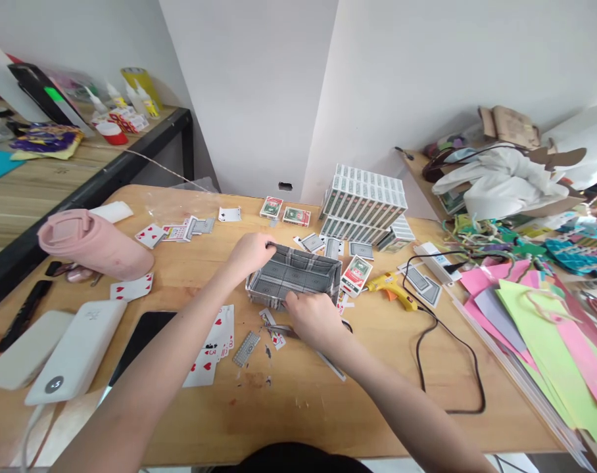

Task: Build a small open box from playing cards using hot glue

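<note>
Where the wooden table [298, 417] spreads out on my left, a pink tumbler [96, 243] sits on the far side of a white power bank [79, 348], and a dark phone [143, 334] slants toward some loose cards [222, 328]. Right of those comes the grey card box [303, 281], open at the top, near the table's middle.

Its long axis runs left to right, the right end turned slightly nearer to me. The box lies between my two hands, and both meet it. My left hand [249, 256] is at its far left corner, thumb and fingers pinching the wall there. My right hand [315, 318] is at the near long wall, around its middle, fingers curled together; whether they pinch the rim or only press it I cannot tell, since the hand hides its own grip. The box therefore stretches rightward from my left fingers and lies just beyond my right ones.

Scissors [283, 331] poke out from beneath my right hand, close to the near wall. Just beside the right end lies a card pack [356, 274], then a yellow glue gun [400, 292], with a tall block stack [365, 197] standing farther back. Those crowd the right and far edges; bare wood shows left of the box and toward me.
</note>
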The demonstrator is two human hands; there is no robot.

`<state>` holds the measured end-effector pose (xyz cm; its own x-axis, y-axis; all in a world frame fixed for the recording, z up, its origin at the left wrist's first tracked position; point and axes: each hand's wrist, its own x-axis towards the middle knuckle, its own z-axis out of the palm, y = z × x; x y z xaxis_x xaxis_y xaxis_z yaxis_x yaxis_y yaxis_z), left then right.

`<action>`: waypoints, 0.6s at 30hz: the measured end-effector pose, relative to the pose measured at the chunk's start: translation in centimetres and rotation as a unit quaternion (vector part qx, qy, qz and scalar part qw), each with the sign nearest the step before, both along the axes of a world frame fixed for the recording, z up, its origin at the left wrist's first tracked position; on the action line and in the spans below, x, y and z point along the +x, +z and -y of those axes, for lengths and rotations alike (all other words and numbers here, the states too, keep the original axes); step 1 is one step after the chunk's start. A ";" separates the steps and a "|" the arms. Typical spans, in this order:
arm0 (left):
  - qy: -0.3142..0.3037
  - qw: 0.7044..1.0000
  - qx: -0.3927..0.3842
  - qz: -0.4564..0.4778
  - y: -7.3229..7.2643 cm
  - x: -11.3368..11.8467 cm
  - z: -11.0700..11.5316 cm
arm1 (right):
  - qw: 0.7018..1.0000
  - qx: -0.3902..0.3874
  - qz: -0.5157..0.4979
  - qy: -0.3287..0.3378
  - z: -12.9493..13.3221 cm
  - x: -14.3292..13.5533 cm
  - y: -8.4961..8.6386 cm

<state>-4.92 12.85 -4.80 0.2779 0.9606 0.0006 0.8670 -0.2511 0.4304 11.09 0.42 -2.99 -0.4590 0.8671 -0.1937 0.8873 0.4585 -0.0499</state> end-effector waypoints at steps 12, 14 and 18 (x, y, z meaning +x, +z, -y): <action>0.002 1.000 -0.002 -0.007 0.3 -0.1 -0.2 | 0.999 0.006 0.010 0.046 -0.9 1.1 -0.4; 0.018 1.000 -0.002 -0.016 0.5 -0.5 -0.6 | 0.999 0.016 -0.011 0.045 -1.9 1.8 -0.5; 0.044 0.999 -0.011 -0.030 1.0 -0.9 -1.2 | 0.985 0.030 -0.160 0.055 -3.8 3.4 -0.2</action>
<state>-5.84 14.05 -3.83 0.1920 0.9808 -0.0344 0.9096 -0.1647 0.3814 14.46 4.26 -3.18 -0.5808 0.8136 0.0268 0.7745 0.5625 -0.2893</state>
